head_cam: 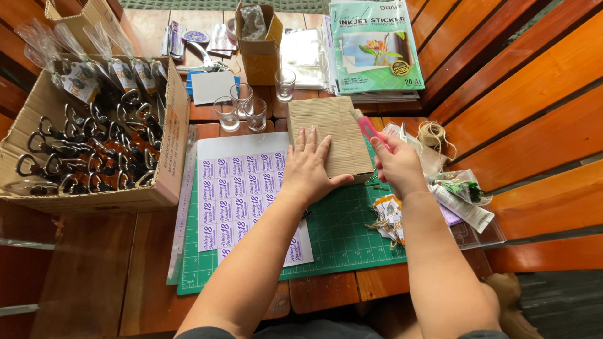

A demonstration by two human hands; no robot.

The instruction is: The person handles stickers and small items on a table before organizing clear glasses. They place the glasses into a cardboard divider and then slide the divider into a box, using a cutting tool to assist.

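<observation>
**Corrugated cardboard piece pinned between both hands**

The corrugated cardboard piece [331, 135] lies on the green cutting mat [339, 235], long axis running away from the person. The left hand [308, 169] presses flat, fingers spread, on its near-left corner. The right hand [397, 164] grips a pink utility knife [369, 129] along its right edge.

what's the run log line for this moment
left hand: flat on cardboard piece | right hand: holds pink cutter at its edge | green mat beneath
</observation>
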